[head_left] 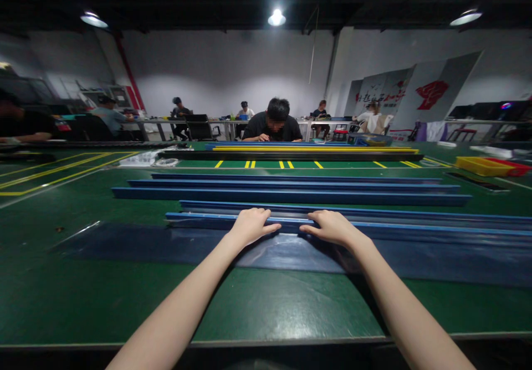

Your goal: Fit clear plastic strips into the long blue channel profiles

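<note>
My left hand [251,226] reaches over the near long blue rail [208,219], fingers across its upper edge and thumb along the near side. Gripping the same rail farther right, my right hand [330,227] has its fingers over the top and its thumb pointing inward. A gap of bare rail lies between the two thumbs. Just behind it runs another blue rail [399,213]. Under and in front of the hands, a long glossy sheet of film [137,242], bluish and see-through, lies flat. The fingertips on the far side are partly hidden.
Several more blue rails [291,195] lie parallel beyond, on the green table [266,309]. Farther back are black rails [353,157] and yellow rails [316,149], with a person [272,123] bent over behind them. Yellow and red trays [484,166] stand right; clear plastic packaging [141,158] lies left.
</note>
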Demonstrator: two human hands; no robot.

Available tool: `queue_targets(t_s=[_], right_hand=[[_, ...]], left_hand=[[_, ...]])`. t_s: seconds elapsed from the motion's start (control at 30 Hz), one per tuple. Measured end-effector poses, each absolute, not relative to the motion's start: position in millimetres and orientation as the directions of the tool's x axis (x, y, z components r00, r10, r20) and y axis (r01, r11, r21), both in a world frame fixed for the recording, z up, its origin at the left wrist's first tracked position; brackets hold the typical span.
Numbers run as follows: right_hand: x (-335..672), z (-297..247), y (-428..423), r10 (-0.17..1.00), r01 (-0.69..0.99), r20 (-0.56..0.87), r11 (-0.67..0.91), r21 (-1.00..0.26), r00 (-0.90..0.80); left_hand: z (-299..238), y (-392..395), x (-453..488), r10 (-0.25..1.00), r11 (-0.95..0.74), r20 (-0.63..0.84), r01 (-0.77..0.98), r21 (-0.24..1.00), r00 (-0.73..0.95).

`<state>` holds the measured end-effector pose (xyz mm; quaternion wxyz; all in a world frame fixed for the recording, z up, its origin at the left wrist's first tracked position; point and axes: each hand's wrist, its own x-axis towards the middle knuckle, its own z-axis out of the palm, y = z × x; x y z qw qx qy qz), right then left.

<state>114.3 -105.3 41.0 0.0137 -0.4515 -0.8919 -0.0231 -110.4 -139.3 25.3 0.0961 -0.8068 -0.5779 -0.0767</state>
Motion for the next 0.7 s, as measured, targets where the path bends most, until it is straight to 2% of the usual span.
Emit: queue_targets(t_s=[0.47,0.7], right_hand=[[114.2,41.5,-105.2,0.802,0.803,0.043,0.595,0.039,-0.596],[100.9,38.5,-113.7,0.706,0.722,0.161,0.688,0.073,-0.69]], left_hand=[[24.6,-138.5,-110.5,0.912,-0.325,0.243,0.944,-0.061,0.329],[24.1,-138.7,-111.0,0.909,-0.322,0.252,0.943,-0.085,0.333]])
